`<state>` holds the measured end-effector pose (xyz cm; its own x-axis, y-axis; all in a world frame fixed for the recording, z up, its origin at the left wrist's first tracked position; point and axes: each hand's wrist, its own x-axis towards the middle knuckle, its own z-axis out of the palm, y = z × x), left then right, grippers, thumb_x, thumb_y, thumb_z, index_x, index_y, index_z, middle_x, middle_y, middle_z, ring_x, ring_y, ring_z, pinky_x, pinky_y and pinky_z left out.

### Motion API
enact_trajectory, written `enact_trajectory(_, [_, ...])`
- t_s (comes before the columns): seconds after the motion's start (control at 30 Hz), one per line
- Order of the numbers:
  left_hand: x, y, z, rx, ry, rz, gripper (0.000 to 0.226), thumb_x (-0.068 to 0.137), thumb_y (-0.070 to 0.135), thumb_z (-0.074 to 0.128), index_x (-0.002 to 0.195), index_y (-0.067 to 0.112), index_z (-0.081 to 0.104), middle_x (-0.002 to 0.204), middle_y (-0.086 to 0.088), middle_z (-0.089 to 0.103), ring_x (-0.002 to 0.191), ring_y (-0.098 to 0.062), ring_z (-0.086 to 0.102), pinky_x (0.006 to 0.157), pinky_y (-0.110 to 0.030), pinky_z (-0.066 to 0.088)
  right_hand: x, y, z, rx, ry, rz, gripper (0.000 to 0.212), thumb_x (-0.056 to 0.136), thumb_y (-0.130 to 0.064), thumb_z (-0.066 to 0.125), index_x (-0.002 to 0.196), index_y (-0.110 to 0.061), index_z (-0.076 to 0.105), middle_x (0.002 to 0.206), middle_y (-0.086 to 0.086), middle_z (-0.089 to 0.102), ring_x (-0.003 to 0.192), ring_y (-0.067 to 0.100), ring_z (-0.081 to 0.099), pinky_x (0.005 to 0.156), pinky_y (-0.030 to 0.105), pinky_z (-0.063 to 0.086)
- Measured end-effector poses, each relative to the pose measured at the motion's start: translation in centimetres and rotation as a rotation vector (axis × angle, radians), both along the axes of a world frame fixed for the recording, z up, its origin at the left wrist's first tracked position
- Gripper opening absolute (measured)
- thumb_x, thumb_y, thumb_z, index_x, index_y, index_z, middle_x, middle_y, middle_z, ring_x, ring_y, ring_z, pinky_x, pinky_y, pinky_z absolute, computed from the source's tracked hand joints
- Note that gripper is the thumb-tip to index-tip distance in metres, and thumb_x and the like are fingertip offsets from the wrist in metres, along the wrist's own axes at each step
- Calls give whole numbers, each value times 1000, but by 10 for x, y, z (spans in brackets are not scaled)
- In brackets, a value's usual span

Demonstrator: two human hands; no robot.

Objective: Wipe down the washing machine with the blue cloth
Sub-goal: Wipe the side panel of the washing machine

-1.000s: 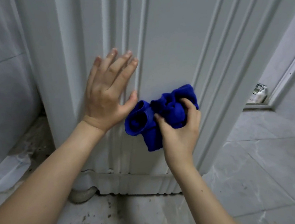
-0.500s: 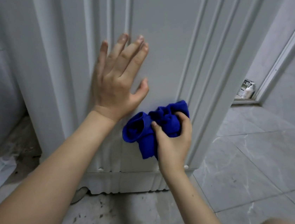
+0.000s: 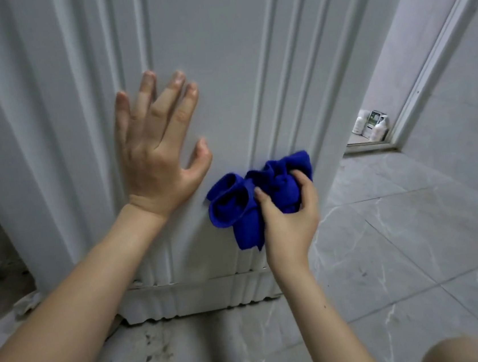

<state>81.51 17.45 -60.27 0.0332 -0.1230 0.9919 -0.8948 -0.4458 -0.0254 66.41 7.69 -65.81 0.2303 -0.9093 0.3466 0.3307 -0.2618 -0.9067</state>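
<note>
R hand [image 3: 287, 214] is gripping bunched blue cloth [image 3: 235, 208] in curled fingers, having slid it rightwards to washer's [image 3: 212, 64] lower corner ridge, L hand [image 3: 157, 154] bracing flat, fingers spread; panel wipe est. nearing its edge.

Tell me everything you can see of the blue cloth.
The blue cloth is deep blue, soft, fuzzy fabric, bunched into loose folds, with a rolled lobe at its left and a flap hanging below. The right hand grips its right part, pressing it against the ribbed white panel of the washing machine, low down near the right corner. The left hand rests on the panel just beside it.
</note>
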Motion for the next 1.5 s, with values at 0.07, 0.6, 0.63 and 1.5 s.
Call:
enact_trajectory(0.07, [2,-1,-2,-9,-12,-8,57,88,24,62,143,10,52,148,-10,49,142,-37,35,119,-56,16,0,-7,29,-104,-33,17,53,75,-7,83,119,-26,61,119,-9,61,110,3,61,96,23,50])
enact_trajectory(0.6, [2,-4,-4,-37,-33,0,55,89,26,60,142,11,53,146,-9,52,142,-37,34,121,-50,10,-2,-17,12,-206,-28,-186,60,73,1,83,126,-19,64,103,-9,54,96,-10,57,87,5,41])
enact_trajectory(0.63, [2,-5,-4,-40,-39,7,55,88,25,60,141,12,54,146,-9,52,142,-37,35,121,-50,11,-1,-22,22,-218,-55,-184,60,74,-1,83,127,-20,64,103,-9,54,97,-8,57,87,6,41])
enact_trajectory(1.5, [2,-8,-5,-64,-37,17,57,86,27,60,141,16,55,145,-4,54,142,-34,37,120,-51,14,-30,-47,-2,-89,282,-110,104,64,-34,91,148,-34,29,133,-11,25,102,-21,44,71,-5,38])
